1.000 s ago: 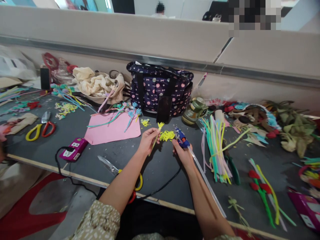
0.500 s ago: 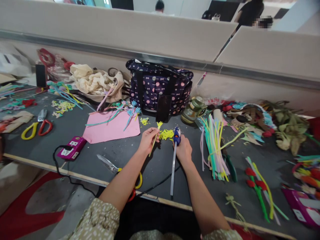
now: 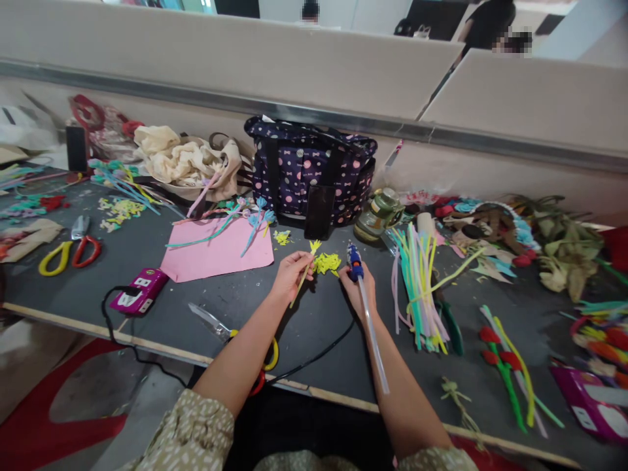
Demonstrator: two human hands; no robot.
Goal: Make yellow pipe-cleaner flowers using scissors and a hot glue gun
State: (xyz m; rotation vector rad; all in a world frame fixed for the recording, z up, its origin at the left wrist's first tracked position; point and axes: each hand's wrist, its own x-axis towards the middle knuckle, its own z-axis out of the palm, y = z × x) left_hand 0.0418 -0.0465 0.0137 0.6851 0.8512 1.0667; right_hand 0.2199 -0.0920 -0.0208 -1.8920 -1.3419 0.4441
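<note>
Between the thumb and fingers of my left hand (image 3: 293,275) is a thin yellow-green stem with a small yellow flower (image 3: 314,246) at its upper end. My right hand (image 3: 360,291) is wrapped round a blue hot glue gun (image 3: 354,263). A long clear glue stick (image 3: 375,347) sticks out of its back toward me, over my forearm. A heap of small yellow pieces (image 3: 327,263) lies on the table between the two hands. The glue gun and the flower are apart. A black cord runs from below my right hand toward the front edge.
Scissors (image 3: 210,319) lie partly under my left forearm. Pink paper (image 3: 220,252) and a purple power strip (image 3: 140,291) are to the left. A dark patterned bag (image 3: 299,163), phone (image 3: 320,212) and jar (image 3: 381,212) stand behind. To the right lies a bundle of pipe cleaners (image 3: 419,288).
My right hand has shifted slightly right and turned the glue gun, so the glue stick now slants toward my right forearm. My left hand still holds the flower in nearly the same place.
</note>
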